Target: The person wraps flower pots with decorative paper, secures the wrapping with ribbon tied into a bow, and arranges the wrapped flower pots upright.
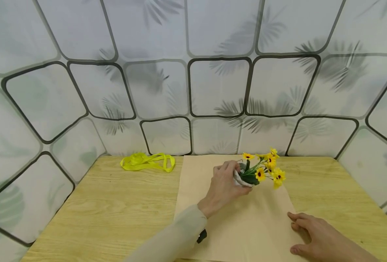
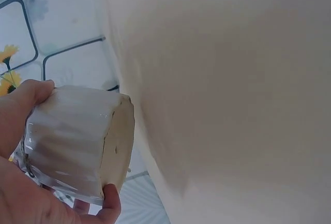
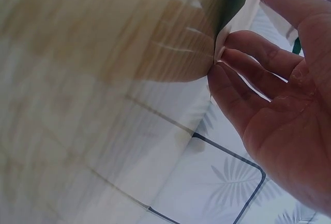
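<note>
My left hand [image 1: 224, 185] grips a white flower pot [image 1: 242, 178] with yellow flowers [image 1: 268, 168] and green leaves, tilted on its side so the blooms lean right. In the left wrist view, the pot's glossy side and pale base [image 2: 118, 146] show, with fingers wrapped around it. Under it lies a sheet of tan paper [image 1: 239, 225] on the wooden table. At the paper's right edge is my right hand [image 1: 321, 236], fingers extended. Close up in the right wrist view, its fingertips [image 3: 220, 76] touch the sheet's edge, with the thumb apart from them.
A bundle of bright yellow ribbon [image 1: 147, 162] lies at the table's back left. Patterned pale curtains [image 1: 219, 87] stand right behind the wooden table [image 1: 115, 211] and along both sides.
</note>
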### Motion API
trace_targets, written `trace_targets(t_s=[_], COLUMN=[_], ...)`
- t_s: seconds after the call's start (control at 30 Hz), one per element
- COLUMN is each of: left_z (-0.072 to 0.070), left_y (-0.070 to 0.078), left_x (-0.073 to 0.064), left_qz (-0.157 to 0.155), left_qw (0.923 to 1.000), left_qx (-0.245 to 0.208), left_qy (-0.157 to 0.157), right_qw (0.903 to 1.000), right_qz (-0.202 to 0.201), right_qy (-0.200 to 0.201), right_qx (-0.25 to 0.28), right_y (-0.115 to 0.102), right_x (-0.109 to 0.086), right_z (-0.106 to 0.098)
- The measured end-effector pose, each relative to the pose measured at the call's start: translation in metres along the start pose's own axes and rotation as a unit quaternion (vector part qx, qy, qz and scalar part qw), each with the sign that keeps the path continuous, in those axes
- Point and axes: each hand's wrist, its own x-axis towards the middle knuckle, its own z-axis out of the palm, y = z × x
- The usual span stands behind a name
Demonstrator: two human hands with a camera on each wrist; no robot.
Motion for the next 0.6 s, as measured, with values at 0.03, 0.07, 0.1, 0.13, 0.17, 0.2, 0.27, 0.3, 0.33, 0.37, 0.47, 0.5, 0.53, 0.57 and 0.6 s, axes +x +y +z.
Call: trace_targets(t_s=[0.03, 0.07, 0.1, 0.13, 0.17, 0.2, 0.27, 0.3, 0.33, 0.37, 0.47, 0.5, 0.53, 0.57, 0.6], left_z=[0.001, 0.003, 0.004, 0.005, 0.006, 0.007, 0.009, 0.010, 0.011, 0.012, 0.015, 0.016, 0.018, 0.019, 0.020], left_y=[0.001, 0.002, 0.003, 0.004, 0.005, 0.006, 0.007, 0.007, 0.008, 0.008, 0.010, 0.010, 0.010, 0.011, 0.011], left_x=[0.001, 0.001, 0.002, 0.002, 0.003, 0.003, 0.004, 0.005, 0.005, 0.006, 0.009, 0.010, 0.011, 0.012, 0.012], left_qz=[-0.001, -0.003, -0.004, -0.007, -0.010, -0.011, -0.014, -0.015, -0.015, -0.013, -0.008, -0.005, -0.005, -0.005, -0.005], left_qw=[1.0000, 1.0000, 1.0000, 0.9999, 0.9998, 0.9998, 0.9997, 0.9997, 0.9997, 0.9998, 0.9999, 0.9999, 0.9999, 0.9999, 0.9999], left_qx=[-0.001, -0.002, -0.002, -0.004, -0.006, -0.006, -0.011, -0.012, -0.012, -0.012, -0.011, -0.009, -0.009, -0.009, -0.009], left_qy=[-0.002, -0.004, -0.007, -0.010, -0.013, -0.016, -0.017, -0.017, -0.015, -0.013, -0.005, -0.004, -0.003, -0.002, -0.001], right_qw=[1.0000, 0.9999, 0.9998, 0.9996, 0.9994, 0.9993, 0.9992, 0.9993, 0.9992, 0.9992, 0.9991, 0.9992, 0.9991, 0.9992, 0.9993], right_qz=[0.001, 0.003, 0.001, 0.006, 0.010, 0.009, 0.004, 0.001, 0.004, 0.004, 0.003, 0.004, 0.005, 0.007, 0.008], right_qy=[-0.002, -0.007, -0.012, -0.017, -0.023, -0.025, -0.026, -0.025, -0.027, -0.027, -0.027, -0.027, -0.027, -0.026, -0.024], right_qx=[0.002, 0.009, 0.016, 0.021, 0.024, 0.026, 0.029, 0.028, 0.029, 0.029, 0.032, 0.031, 0.032, 0.030, 0.028], right_y=[0.000, 0.000, 0.001, 0.001, 0.002, 0.002, 0.003, 0.004, 0.004, 0.004, 0.003, 0.002, 0.002, 0.001, 0.001], right_x=[0.000, 0.000, 0.001, 0.001, 0.002, 0.002, 0.002, 0.002, 0.002, 0.002, 0.002, 0.003, 0.003, 0.003, 0.003], right_z=[-0.001, -0.001, -0.001, -0.001, -0.001, -0.001, 0.000, 0.000, 0.000, 0.000, -0.001, -0.002, -0.002, -0.002, -0.003])
